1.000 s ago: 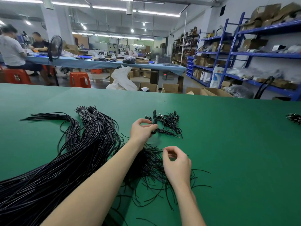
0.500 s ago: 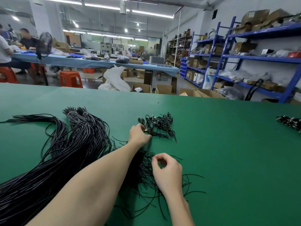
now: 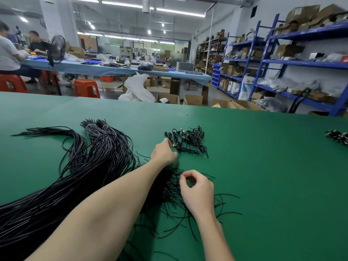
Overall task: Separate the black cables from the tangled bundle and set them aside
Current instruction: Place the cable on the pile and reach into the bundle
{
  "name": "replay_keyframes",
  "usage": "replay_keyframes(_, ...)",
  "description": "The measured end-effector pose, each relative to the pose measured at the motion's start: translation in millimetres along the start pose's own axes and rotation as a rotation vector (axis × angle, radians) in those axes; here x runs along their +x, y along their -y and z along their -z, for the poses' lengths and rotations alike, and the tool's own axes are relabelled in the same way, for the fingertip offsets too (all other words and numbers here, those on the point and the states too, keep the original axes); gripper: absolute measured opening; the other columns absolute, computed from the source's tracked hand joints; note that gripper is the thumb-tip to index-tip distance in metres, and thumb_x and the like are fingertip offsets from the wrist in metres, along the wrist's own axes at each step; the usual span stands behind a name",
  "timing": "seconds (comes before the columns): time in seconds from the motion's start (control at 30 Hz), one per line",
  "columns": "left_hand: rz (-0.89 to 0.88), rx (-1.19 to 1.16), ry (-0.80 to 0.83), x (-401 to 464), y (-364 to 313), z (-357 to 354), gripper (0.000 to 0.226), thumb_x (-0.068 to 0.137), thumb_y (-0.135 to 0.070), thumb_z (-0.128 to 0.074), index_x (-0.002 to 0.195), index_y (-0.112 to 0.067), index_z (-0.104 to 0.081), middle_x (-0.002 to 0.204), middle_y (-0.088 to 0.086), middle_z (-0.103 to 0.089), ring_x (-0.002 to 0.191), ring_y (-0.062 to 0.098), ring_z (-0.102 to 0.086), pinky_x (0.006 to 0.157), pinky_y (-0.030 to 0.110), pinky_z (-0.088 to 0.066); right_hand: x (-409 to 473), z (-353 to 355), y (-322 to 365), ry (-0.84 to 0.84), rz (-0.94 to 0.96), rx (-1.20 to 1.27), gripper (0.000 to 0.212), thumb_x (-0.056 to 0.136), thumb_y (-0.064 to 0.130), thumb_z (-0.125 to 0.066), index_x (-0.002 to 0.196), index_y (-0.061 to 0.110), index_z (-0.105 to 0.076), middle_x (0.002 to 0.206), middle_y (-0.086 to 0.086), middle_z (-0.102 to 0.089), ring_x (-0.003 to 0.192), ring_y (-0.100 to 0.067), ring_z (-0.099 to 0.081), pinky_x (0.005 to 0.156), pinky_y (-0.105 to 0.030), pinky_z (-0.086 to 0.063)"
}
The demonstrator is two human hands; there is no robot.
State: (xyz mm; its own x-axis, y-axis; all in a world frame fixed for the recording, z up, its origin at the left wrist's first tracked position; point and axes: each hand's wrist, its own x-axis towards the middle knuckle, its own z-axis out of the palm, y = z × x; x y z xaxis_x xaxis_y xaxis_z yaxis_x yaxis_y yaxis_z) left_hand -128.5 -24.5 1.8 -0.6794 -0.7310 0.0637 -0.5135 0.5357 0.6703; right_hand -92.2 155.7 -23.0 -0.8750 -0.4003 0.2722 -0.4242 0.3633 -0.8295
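Just beyond our right hand [image 3: 197, 193], whose curled thumb and forefinger pinched a thin strand of the tangled bundle [image 3: 169, 193], our outstretched left hand [image 3: 164, 153] touched the separated cables [image 3: 186, 141]; left grasp unclear.

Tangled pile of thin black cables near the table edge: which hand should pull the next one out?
Probably right. The right hand sits directly over the tangled pile of thin black cables, thumb and forefinger already curled together. The left hand is farther out, at the small set-aside cluster of black cables.

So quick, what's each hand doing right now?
Left hand: at the edge of the small cable pile; fingertips blurred, so its hold cannot be told.
Right hand: thumb and finger curled together above the loose cables; any cable pinched cannot be told.
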Motion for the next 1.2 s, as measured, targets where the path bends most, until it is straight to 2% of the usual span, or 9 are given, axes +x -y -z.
replay_keyframes(0.07, -0.065, 0.018, -0.03, -11, 3, 8, 0.024, 0.09, -0.03, -0.067, 0.108, -0.021, -0.053, 0.108, 0.001, -0.067, 0.1, 0.024, -0.063, 0.087, 0.035, -0.051, -1, -2, 2, -0.009, 0.004, 0.031, 0.002, 0.092, 0.03, -0.066, 0.091, 0.031, -0.067, 0.086, 0.016, -0.069, 0.094, -0.014, -0.063, 0.082, -0.035, -0.052)
replay_keyframes(0.2, -0.202, 0.092, -0.026, -43, 4, 29, 0.023, 0.091, -0.034, -0.064, 0.107, -0.02, -0.058, 0.109, -0.001, -0.068, 0.104, 0.023, -0.063, 0.092, 0.039, -0.052, -4, -5, 5, 0.016, 0.011, 0.028, 0.014, 0.092, 0.033, -0.066, 0.105, 0.035, -0.061, 0.085, 0.016, -0.069, 0.085, -0.02, -0.061, 0.076, -0.036, -0.05)
replay_keyframes(0.3, -0.25, 0.117, 0.002, -70, 7, 42, 0.019, 0.09, -0.037, -0.064, 0.103, -0.023, -0.063, 0.109, -0.004, -0.069, 0.102, 0.02, -0.063, 0.091, 0.035, -0.051, -5, -5, 4, 0.02, 0.017, 0.026, 0.014, 0.092, 0.033, -0.065, 0.105, 0.036, -0.06, 0.085, 0.015, -0.069, 0.085, -0.021, -0.061, 0.073, -0.034, -0.048)
replay_keyframes(0.47, -0.266, 0.163, -0.131, -107, 19, 55, 0.017, 0.092, -0.041, -0.061, 0.098, -0.027, -0.064, 0.106, -0.005, -0.067, 0.106, 0.018, -0.06, 0.087, 0.033, -0.049, -5, -7, 5, 0.02, 0.034, 0.016, 0.012, 0.092, 0.031, -0.066, 0.103, 0.034, -0.062, 0.083, 0.016, -0.069, 0.091, -0.022, -0.061, 0.076, -0.035, -0.049)
replay_keyframes(0.57, -0.173, 0.311, -0.196, -112, 30, 69, 0.02, 0.094, -0.038, -0.057, 0.103, -0.022, -0.064, 0.11, 0.003, -0.065, 0.11, 0.025, -0.058, 0.088, 0.037, -0.049, -5, -9, 6, 0.041, 0.055, -0.009, 0.009, 0.093, 0.029, -0.064, 0.101, 0.033, -0.063, 0.085, 0.017, -0.068, 0.096, -0.02, -0.061, 0.082, -0.037, -0.052)
replay_keyframes(0.77, 0.05, 0.582, -0.104, -109, 49, 84, 0.023, 0.094, -0.021, -0.056, 0.116, -0.012, -0.057, 0.12, 0.012, -0.061, 0.109, 0.032, -0.062, 0.075, 0.035, -0.039, -4, -11, 7, 0.056, 0.069, -0.024, 0.005, 0.094, 0.031, -0.062, 0.095, 0.036, -0.063, 0.09, 0.018, -0.067, 0.091, -0.019, -0.061, 0.08, -0.037, -0.053)
replay_keyframes(0.9, 0.102, 0.599, -0.067, -110, 57, 86, 0.024, 0.091, -0.017, -0.058, 0.114, -0.013, -0.06, 0.121, 0.012, -0.061, 0.11, 0.031, -0.062, 0.076, 0.034, -0.038, -4, -12, 6, 0.054, 0.072, -0.014, 0.006, 0.094, 0.031, -0.062, 0.095, 0.036, -0.064, 0.09, 0.017, -0.068, 0.085, -0.019, -0.059, 0.077, -0.037, -0.055)
replay_keyframes(1.03, 0.15, 0.529, -0.055, -110, 61, 93, 0.012, 0.089, -0.019, -0.06, 0.097, -0.014, -0.053, 0.116, 0.011, -0.063, 0.102, 0.031, -0.061, 0.076, 0.034, -0.04, -4, -16, 6, 0.056, 0.088, 0.002, 0.006, 0.093, 0.03, -0.062, 0.094, 0.035, -0.065, 0.089, 0.017, -0.068, 0.088, -0.019, -0.062, 0.078, -0.037, -0.055)
replay_keyframes(1.2, 0.189, 0.54, -0.052, -107, 66, 106, 0.029, 0.083, -0.015, -0.058, 0.112, -0.015, -0.064, 0.116, 0.01, -0.064, 0.105, 0.031, -0.063, 0.079, 0.035, -0.044, -3, -15, 5, 0.035, 0.088, 0.045, 0.008, 0.092, 0.027, -0.065, 0.089, 0.034, -0.066, 0.086, 0.017, -0.069, 0.082, -0.011, -0.063, 0.07, -0.029, -0.05)
